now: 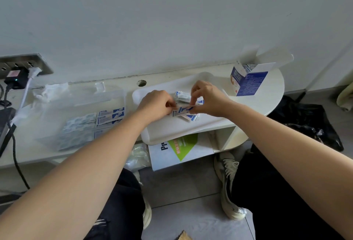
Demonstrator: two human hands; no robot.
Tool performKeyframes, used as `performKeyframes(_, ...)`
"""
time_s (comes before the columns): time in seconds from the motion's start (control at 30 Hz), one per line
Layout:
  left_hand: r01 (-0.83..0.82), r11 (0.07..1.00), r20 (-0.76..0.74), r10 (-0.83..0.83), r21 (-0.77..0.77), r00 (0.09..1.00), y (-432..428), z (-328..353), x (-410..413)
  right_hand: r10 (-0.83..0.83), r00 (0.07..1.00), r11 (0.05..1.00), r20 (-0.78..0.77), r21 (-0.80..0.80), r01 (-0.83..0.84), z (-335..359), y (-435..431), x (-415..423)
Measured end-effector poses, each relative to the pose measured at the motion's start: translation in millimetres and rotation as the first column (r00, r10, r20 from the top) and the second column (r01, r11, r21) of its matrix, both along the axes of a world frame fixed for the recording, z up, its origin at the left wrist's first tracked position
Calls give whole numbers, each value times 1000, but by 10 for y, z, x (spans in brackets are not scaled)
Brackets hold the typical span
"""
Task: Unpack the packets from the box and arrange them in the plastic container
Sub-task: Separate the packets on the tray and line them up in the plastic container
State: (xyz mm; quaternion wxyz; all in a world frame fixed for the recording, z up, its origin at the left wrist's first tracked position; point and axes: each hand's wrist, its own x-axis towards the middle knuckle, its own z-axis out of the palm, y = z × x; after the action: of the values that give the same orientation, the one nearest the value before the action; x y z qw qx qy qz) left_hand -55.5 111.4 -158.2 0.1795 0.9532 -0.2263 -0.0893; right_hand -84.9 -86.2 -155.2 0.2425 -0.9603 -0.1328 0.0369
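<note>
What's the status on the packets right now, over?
Both busy: left hand and right hand pinch a bundle of packets over the white tray. Clear plastic container to its left, partly filled. Open box far right. No obstacle seen.

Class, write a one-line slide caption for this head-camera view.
Left hand and right hand pinch packets over a white tray, between the plastic container and the open box.

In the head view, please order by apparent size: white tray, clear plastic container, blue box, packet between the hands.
1. white tray and clear plastic container: about alike, not ranked.
2. blue box.
3. packet, smallest.
</note>
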Motion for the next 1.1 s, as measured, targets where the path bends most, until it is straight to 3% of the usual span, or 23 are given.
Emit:
performKeyframes(0.2,88,995,-162,-96,-55,982,30,55,-47,25,997,998,-79,-51,-29,-81,77,-73)
performKeyframes(0.3,40,995,-221,-59,-90,973,60,61,-64,11,1000,998,-13,-65,-12,-118,149,-121)
performKeyframes(0.5,176,964,-87,-162,199,983,58,-9,-134,45,997,986,66,-161,-34,-232,282,-213)
performKeyframes(0.63,139,967,-26,-137,215,990,56,-39,-143,66,997,990,41,-126,-60,-169,229,-191)
performKeyframes(0.77,110,972,-64,-99,206,993,46,-58,-166,55,997,983,-56,-172,-64,-154,206,-179)
performKeyframes(1.1,70,984,-83,-57,161,995,44,-80,-168,7,996,990,-92,-137,-20,-170,132,-168)
